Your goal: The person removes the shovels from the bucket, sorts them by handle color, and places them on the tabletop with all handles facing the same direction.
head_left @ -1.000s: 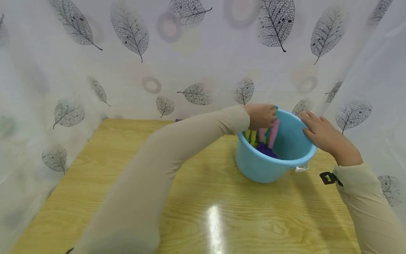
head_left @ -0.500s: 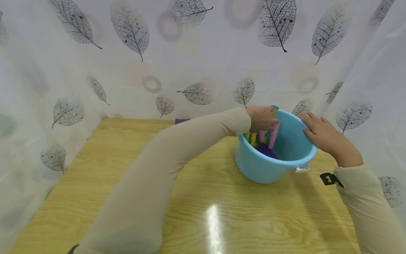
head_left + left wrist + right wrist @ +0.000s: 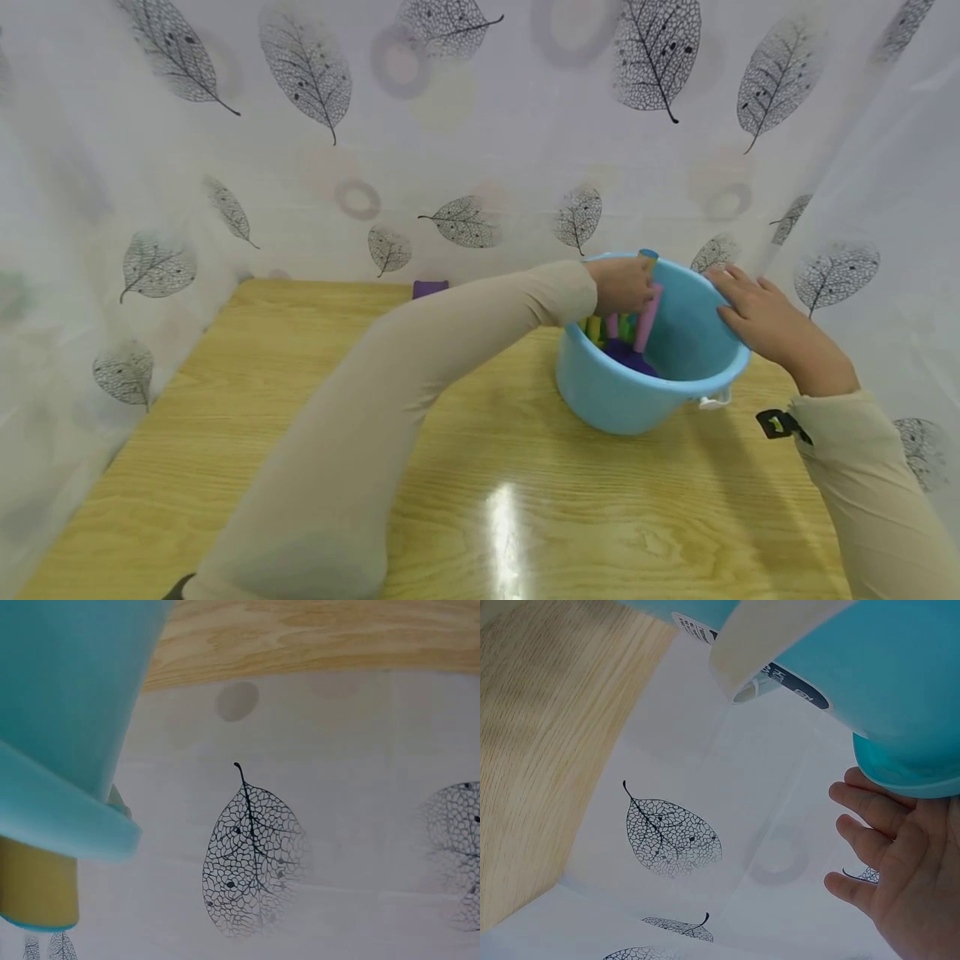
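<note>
A light blue bucket (image 3: 637,400) stands on the wooden table in the head view. Toy-like pieces stand inside it: a pink handle (image 3: 647,321), a purple piece (image 3: 628,357) low down and a yellow handle (image 3: 593,328). My left hand (image 3: 622,285) reaches over the left rim with curled fingers, gripping a yellow handle with a blue end (image 3: 648,255); its lower part is hidden. The left wrist view shows a yellow cylinder (image 3: 37,889) beside the rim, without the hand. My right hand (image 3: 765,321) rests on the right rim, fingers extended; palm and fingers show in the right wrist view.
A purple object (image 3: 431,288) lies at the table's back edge, partly behind the left sleeve. A leaf-patterned curtain (image 3: 480,150) rises behind the wooden table (image 3: 480,467). The bucket's white handle fitting (image 3: 715,400) sticks out at the right front.
My left hand has shifted slightly down and right within the bucket, with the blue-ended handle sinking a little. More of the purple object shows behind the sleeve. My right hand stays put.
</note>
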`<act>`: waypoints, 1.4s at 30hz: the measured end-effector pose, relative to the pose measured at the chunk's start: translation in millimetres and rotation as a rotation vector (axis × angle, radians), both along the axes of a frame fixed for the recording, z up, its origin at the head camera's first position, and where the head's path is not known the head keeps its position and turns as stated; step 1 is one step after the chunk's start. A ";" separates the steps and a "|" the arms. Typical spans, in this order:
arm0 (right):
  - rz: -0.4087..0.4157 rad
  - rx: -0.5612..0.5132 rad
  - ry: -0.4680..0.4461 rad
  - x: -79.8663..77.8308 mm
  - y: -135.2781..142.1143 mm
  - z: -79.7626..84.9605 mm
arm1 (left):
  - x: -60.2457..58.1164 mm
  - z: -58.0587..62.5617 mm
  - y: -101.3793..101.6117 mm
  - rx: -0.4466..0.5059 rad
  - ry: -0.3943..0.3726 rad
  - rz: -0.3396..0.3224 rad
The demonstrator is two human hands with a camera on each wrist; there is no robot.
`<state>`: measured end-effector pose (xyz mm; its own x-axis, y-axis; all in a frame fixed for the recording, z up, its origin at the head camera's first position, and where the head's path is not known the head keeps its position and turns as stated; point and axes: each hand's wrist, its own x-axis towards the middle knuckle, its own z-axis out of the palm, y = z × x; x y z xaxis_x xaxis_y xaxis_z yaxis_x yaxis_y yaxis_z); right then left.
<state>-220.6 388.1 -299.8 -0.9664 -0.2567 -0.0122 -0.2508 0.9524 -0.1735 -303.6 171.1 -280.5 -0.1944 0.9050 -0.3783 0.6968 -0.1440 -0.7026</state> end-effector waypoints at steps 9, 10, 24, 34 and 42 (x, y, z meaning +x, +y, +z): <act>-0.001 -0.005 0.004 0.2 -0.3 0.9 | 3.4 -4.6 4.5 -0.001 0.002 0.020; -0.001 -0.004 0.003 0.3 -0.4 0.8 | 3.8 -5.5 4.8 -0.002 0.007 0.015; -0.010 -0.009 -0.014 0.2 -0.9 0.6 | 5.1 -9.2 5.4 -0.013 0.003 -0.013; -0.002 -0.016 -0.011 1.5 -1.7 0.8 | 6.9 -10.8 4.0 0.034 -0.023 -0.154; -0.003 -0.008 -0.004 1.5 -2.5 0.9 | 9.8 -9.2 -2.4 0.047 -0.072 -0.210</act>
<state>-219.2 385.6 -298.9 -0.9671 -0.2539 -0.0140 -0.2471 0.9516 -0.1825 -293.8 168.7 -289.7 0.0265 0.9399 -0.3405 0.7035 -0.2595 -0.6616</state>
